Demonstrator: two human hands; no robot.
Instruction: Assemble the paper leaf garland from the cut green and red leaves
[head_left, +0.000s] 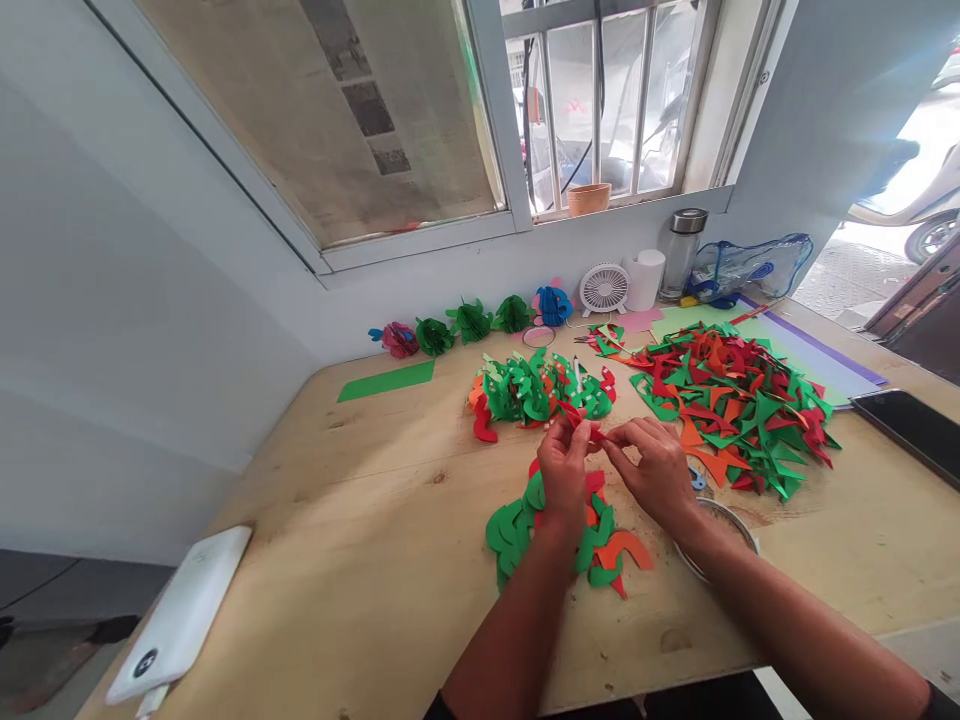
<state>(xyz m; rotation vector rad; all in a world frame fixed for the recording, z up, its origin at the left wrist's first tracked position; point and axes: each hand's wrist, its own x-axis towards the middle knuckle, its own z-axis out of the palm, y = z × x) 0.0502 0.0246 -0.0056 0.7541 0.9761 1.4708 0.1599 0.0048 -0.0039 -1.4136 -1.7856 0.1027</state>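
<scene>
My left hand [564, 465] and my right hand [654, 470] meet over the middle of the table, both pinching a small piece of red paper [573, 413]. The fingers cover much of it. Under my left forearm lies a pile of curved green, red and orange paper cutouts [514, 535]. Just beyond my hands is a heap of green and red paper pieces [536, 385] with pale tabs on them. To the right of my right hand spreads a larger mound of red, green and orange paper scraps [742, 400].
Folded paper figures [471, 320] line the wall, beside a small white fan [604, 289] and a glass bottle [682, 258]. A green paper strip [386, 380] lies at left. A white phone [184, 610] sits at the left edge, a black phone [911, 430] at right. A round tape roll [716, 535] is under my right wrist.
</scene>
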